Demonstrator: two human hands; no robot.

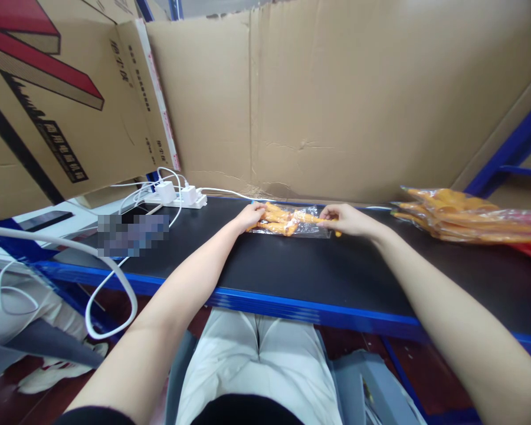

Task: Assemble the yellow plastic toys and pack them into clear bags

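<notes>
A clear plastic bag with orange toy pieces [289, 221] lies on the black table top [292, 265] near the cardboard back wall. My left hand [250, 216] is closed on the bag's left end. My right hand [347, 220] pinches the bag's right end. Both arms reach forward over the table's blue front edge.
A pile of orange items in clear bags [460, 221] lies at the right. A white power strip with chargers and cables [177, 195] sits at the left, with a phone [46, 220] beyond it. Large cardboard sheets [336, 100] wall the back. A printed carton [62, 94] leans at the left.
</notes>
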